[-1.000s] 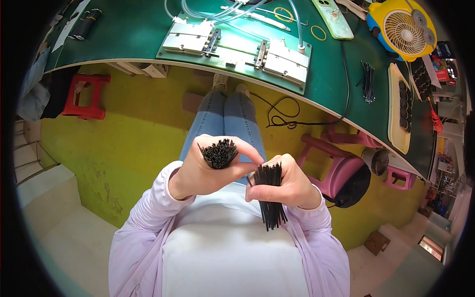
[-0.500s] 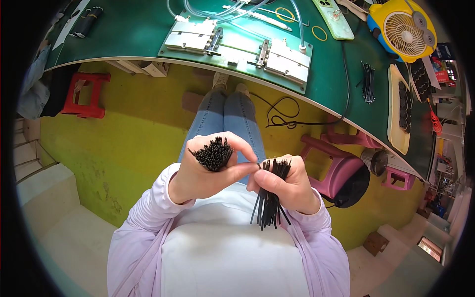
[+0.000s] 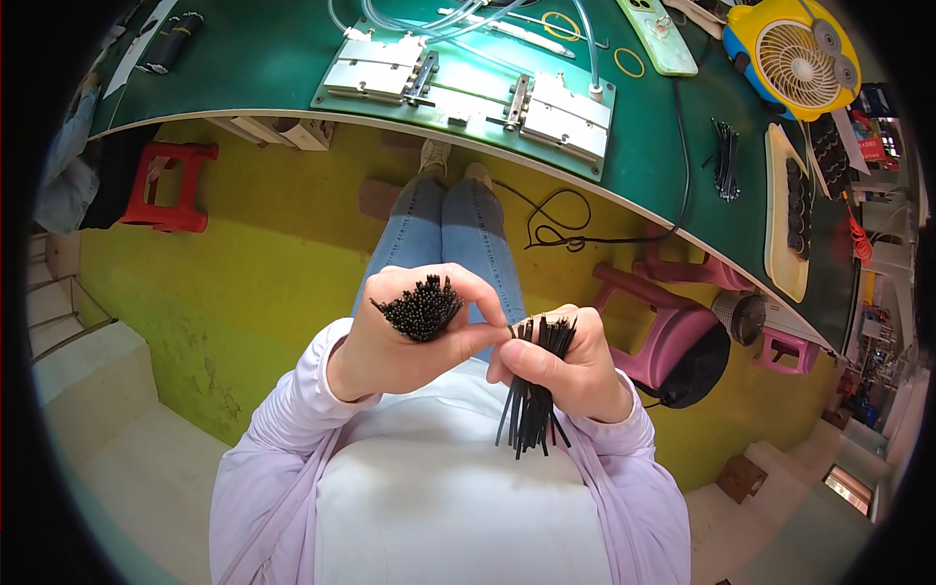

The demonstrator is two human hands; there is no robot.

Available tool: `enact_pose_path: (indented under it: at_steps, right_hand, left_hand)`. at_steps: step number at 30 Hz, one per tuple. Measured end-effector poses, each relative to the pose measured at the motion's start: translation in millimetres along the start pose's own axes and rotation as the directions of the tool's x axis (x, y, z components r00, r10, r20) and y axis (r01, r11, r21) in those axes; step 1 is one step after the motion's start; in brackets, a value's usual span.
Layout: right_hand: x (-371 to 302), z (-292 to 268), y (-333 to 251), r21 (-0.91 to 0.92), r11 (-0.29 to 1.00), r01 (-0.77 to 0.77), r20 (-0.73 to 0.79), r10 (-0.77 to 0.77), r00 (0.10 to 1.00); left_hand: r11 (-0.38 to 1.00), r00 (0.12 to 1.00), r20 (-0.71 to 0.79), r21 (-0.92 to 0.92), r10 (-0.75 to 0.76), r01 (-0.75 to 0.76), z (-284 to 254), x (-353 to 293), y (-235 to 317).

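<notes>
My left hand (image 3: 414, 336) is closed around a thick bundle of thin black tubes (image 3: 421, 309), whose cut ends point up toward me. Its thumb and forefinger reach over to the right and meet the fingertips of my right hand (image 3: 570, 375). A looser bundle of black strips (image 3: 531, 409) is gripped in the right hand, fanning out below the thumb, with short ends showing above it. Both hands are held in front of my chest, over my lap. What lies between the touching fingertips is too small to make out.
A green worktable (image 3: 263, 58) runs across the front, carrying a metal fixture (image 3: 468, 97) with air hoses. To the right are a phone (image 3: 658, 39), a yellow fan (image 3: 795, 63), loose black strips (image 3: 724, 161) and a cream tray (image 3: 780, 214). Stools, red (image 3: 171, 185) and pink (image 3: 653, 322), stand on the floor.
Both hands keep their grip and have barely moved. The strips in my right hand have shifted slightly downward and to the right.
</notes>
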State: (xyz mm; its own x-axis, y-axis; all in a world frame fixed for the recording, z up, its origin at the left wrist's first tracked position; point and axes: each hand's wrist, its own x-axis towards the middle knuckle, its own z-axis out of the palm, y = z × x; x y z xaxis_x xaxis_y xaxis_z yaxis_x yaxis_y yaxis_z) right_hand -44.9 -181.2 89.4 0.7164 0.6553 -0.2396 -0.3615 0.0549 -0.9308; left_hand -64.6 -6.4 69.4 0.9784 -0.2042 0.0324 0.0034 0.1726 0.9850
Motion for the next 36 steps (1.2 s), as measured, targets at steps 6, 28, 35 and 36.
enact_pose_path:
  at_steps: [6, 28, 35, 36]
  right_hand:
    - [-0.2, -1.1, 0.3, -0.012, 1.0, -0.003, 0.011, 0.003, 1.0]
    - [-1.1, -0.1, 9.4, -0.017, 0.995, 0.103, 0.09, -0.101, 0.991]
    - [0.8, -4.0, 4.6, -0.164, 0.984, 0.068, -0.016, -0.072, 0.997]
    - [0.5, -2.3, 4.1, -0.206, 0.976, 0.073, -0.077, -0.091, 0.993]
  left_hand:
    - [1.0, 1.0, 0.025, -0.005, -0.02, 0.02, -0.8, 0.1, 0.5]
    - [0.969, 0.943, 0.277, -0.108, -0.185, 0.222, -9.8, 16.4, -0.6]
    - [0.962, 0.963, 0.076, -0.071, -0.258, 0.263, -0.4, 7.7, 9.4]
    - [0.966, 0.967, 0.01, -0.049, -0.255, 0.256, 1.8, 6.3, 10.5]
